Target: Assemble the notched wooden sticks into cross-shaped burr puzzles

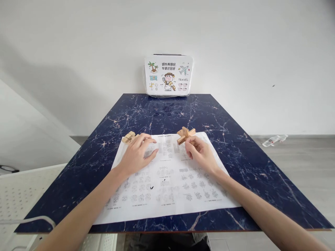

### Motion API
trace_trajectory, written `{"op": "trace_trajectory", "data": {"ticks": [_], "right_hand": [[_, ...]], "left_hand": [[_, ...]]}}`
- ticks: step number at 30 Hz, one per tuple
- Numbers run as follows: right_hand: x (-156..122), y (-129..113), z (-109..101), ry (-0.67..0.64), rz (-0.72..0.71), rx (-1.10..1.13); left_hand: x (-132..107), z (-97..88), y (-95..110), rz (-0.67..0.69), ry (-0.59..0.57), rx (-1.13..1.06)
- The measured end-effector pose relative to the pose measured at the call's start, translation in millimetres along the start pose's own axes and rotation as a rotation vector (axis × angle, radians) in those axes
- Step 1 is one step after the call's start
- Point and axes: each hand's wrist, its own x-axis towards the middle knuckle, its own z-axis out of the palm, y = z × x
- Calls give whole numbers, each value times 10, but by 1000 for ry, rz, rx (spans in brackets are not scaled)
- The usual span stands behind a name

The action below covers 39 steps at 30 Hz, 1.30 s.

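Note:
My left hand [140,152] rests over the top left part of a printed paper sheet [167,205], thumb and fingers apart with nothing between them. Just beyond its knuckles sits a blocky wooden puzzle [128,137], partly covered by the hand. At the sheet's top right, my right hand [201,153] has curled fingers closed at the near end of a wooden burr puzzle [183,134] made of crossed sticks. Those fingertips hide part of the burr puzzle. Small line drawings in rows cover the sheet.
A dark blue marbled table [261,195] carries everything. At its far edge, a white cartoon-printed case [169,76] leans against the wall. Small black bits [151,188] lie on the sheet. A clear plastic bottle [274,140] is on the floor at right, a white perforated surface [31,188] at left.

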Motion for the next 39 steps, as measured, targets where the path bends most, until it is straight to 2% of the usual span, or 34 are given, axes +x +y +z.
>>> {"op": "trace_trajectory", "data": {"ticks": [8, 11, 13, 18, 22, 28, 39], "right_hand": [[-199, -122, 89, -499, 6, 138], [-221, -134, 110, -611, 8, 166], [-216, -118, 120, -587, -8, 142], [-180, -3, 133, -326, -125, -73], [-175, 55, 143, -257, -176, -219], [-194, 59, 172, -204, -182, -268], [-192, 8, 164, -216, -178, -229]], "left_hand": [[-38, 15, 228, -36, -281, -480], [-29, 15, 259, -35, -335, -588], [-18, 19, 256, -57, -308, -617], [0, 38, 232, -125, -222, -577], [3, 47, 235, -129, -207, -530], [1, 51, 239, -109, -193, -482], [-12, 40, 271, -98, -208, -515]]}}
